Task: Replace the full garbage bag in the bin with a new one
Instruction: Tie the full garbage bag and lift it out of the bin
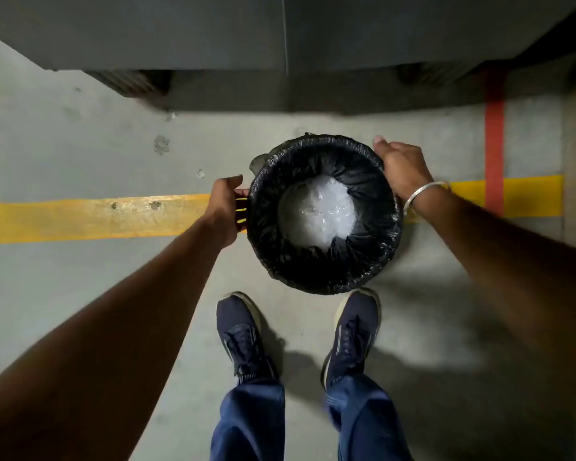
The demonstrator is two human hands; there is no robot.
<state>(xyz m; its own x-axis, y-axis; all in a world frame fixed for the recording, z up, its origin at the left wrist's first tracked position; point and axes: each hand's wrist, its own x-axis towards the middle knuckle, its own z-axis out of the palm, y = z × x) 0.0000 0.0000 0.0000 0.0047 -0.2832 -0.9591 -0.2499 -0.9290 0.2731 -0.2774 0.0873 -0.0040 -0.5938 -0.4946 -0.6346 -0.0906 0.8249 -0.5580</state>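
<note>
A round bin (242, 210) stands on the floor in front of my feet, seen from straight above. A black garbage bag (369, 247) lines it and folds over the whole rim. Crumpled clear plastic (316, 212) lies inside the bag. My left hand (225, 209) grips the bin's left side, where slatted openings show below the bag's edge. My right hand (403, 168) rests on the bag-covered rim at the upper right, fingers curled over it, a metal bangle on the wrist.
My two dark blue shoes (243, 337) stand just behind the bin on the grey concrete floor (80, 144). A yellow line (97, 216) and a red line (494, 138) are painted on it. A large dark grey cabinet (280, 44) rises right behind the bin.
</note>
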